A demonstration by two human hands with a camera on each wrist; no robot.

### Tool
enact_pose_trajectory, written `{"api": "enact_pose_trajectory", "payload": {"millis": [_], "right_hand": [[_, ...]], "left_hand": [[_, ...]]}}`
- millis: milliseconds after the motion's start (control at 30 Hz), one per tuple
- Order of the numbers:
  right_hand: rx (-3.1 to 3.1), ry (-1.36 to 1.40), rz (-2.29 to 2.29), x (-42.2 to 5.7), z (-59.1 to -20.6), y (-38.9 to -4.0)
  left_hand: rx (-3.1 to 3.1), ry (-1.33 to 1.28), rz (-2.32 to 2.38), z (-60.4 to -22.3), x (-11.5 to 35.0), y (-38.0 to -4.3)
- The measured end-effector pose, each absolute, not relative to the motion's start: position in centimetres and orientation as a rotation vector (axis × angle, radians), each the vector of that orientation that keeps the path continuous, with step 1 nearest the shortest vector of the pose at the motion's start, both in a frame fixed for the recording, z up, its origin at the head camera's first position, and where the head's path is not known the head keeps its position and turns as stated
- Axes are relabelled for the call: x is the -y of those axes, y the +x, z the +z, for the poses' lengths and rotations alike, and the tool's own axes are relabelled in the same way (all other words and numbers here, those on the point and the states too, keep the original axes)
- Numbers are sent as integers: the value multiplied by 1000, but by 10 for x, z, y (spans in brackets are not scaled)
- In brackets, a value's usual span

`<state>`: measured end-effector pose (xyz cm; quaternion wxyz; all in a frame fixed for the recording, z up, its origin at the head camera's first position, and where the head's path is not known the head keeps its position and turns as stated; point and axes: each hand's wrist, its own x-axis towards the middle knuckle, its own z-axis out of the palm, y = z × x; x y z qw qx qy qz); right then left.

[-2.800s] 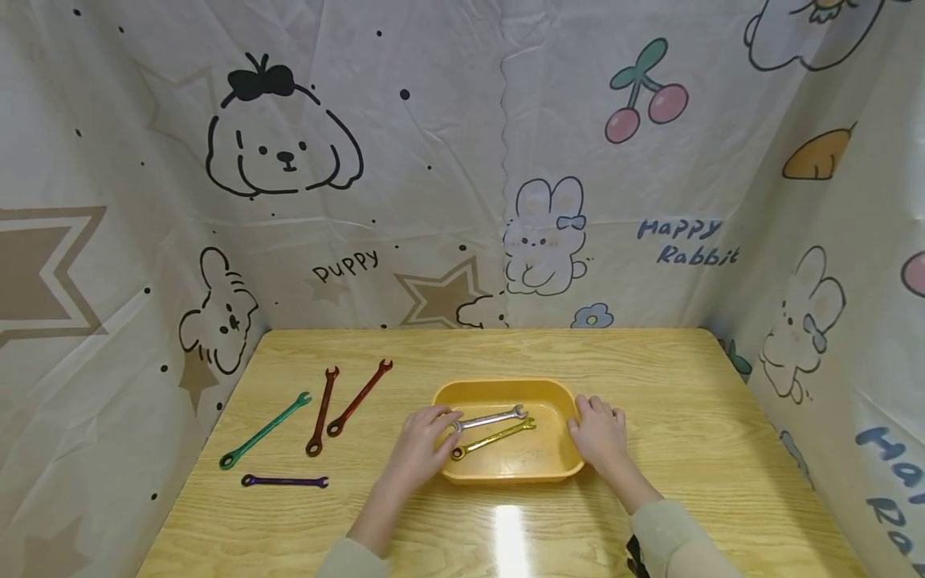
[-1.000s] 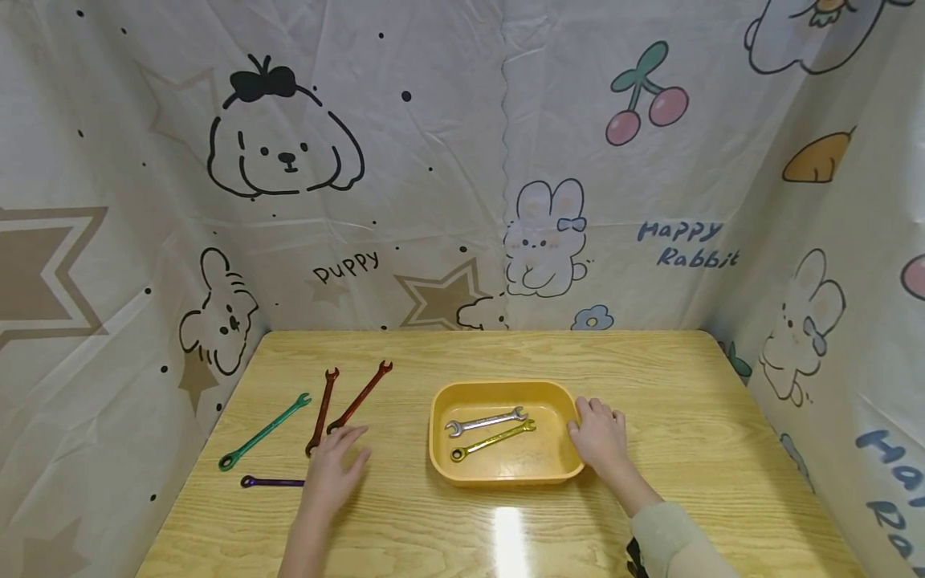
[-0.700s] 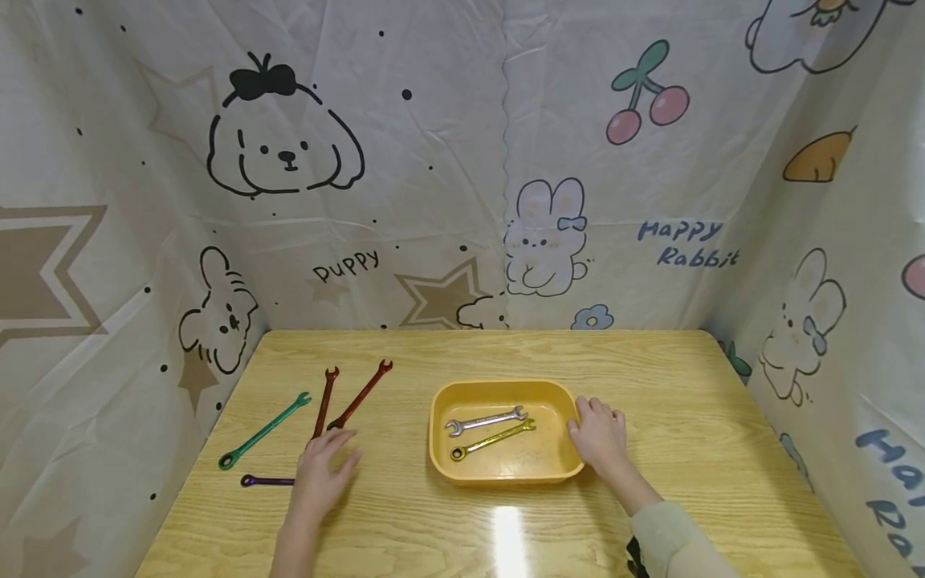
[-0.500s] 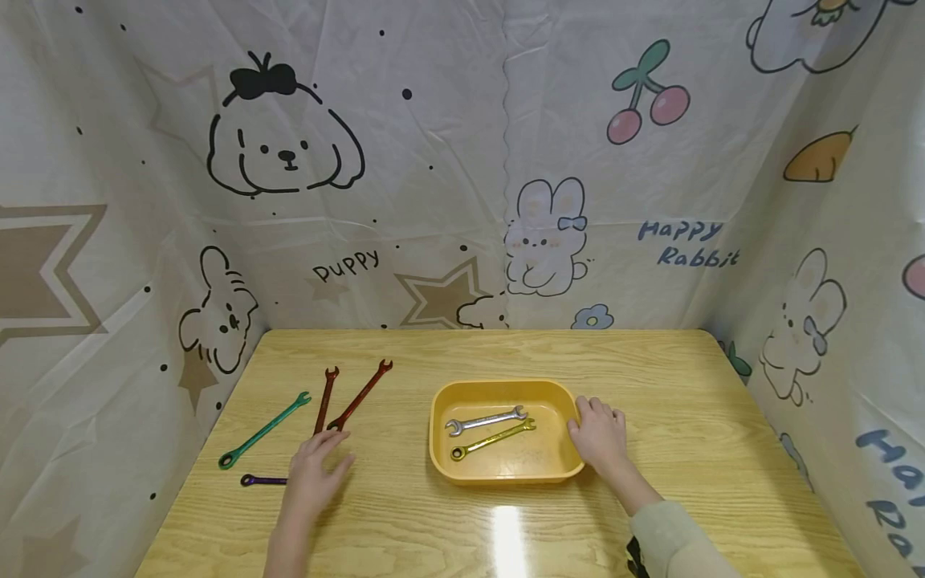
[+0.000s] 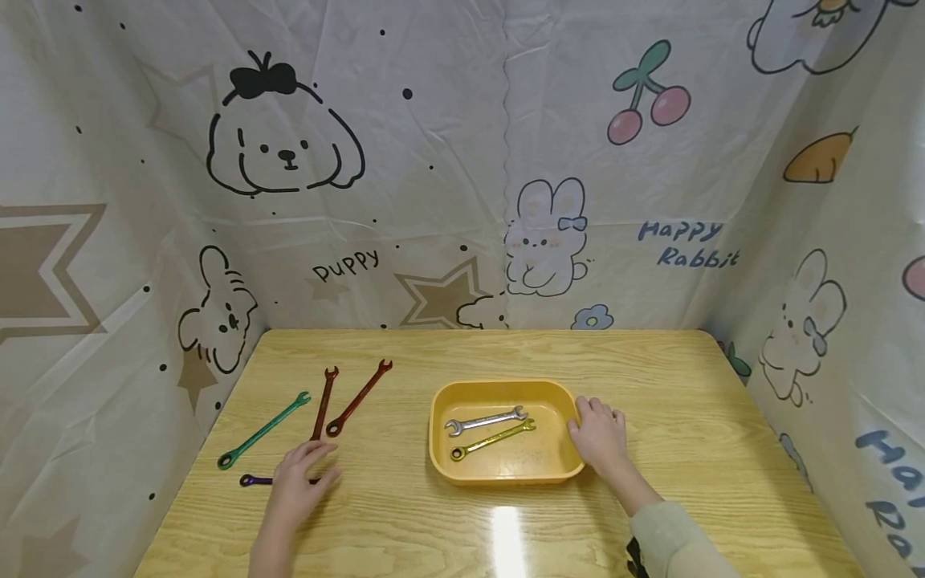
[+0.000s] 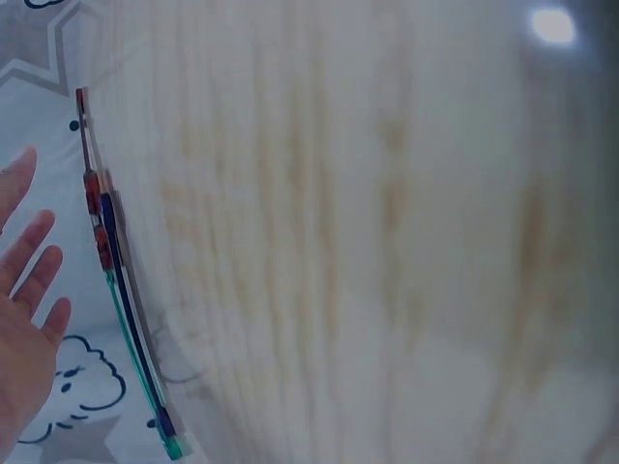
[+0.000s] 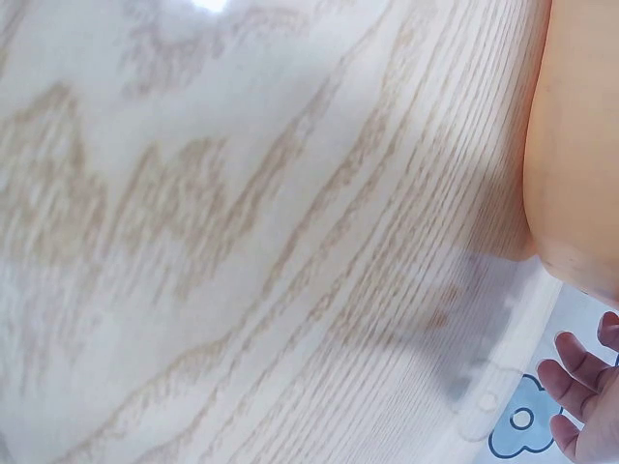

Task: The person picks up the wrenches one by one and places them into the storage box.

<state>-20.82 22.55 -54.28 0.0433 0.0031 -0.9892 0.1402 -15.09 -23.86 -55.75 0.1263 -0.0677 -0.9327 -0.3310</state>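
Note:
In the head view my left hand point(image 5: 298, 480) is over the purple wrench point(image 5: 254, 480), covering its middle, fingers loosely spread. The left wrist view shows these fingers point(image 6: 37, 275) apart from the wrenches. Just beyond the hand lie a dark red wrench point(image 5: 325, 401), its lower end hidden, and a second red wrench point(image 5: 359, 399). A green wrench point(image 5: 263, 432) lies farther left. My right hand point(image 5: 601, 433) holds the right rim of the yellow plastic tray point(image 5: 506, 480), thumb over the edge. Inside the tray are a silver wrench point(image 5: 486, 421) and a gold wrench point(image 5: 495, 440).
The light wood table point(image 5: 650, 361) reaches back to a printed cloth curtain point(image 5: 448, 160), which also hangs along both sides. The tray sits right of the table's middle, with the loose wrenches spread over the left part.
My left hand has left the tray's left side and moved left to the purple wrench, lately shifting nearer and uncovering the red wrench's ring end. The right hand and tray stay put.

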Motion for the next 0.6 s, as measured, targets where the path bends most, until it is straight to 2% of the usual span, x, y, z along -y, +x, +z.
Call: {"api": "enact_pose_trajectory", "payload": {"millis": [600], "right_hand": [[3043,-2,453,-225,-542,-209]], "left_hand": [[2926,-70,-1000,-561,266,-149]]}}
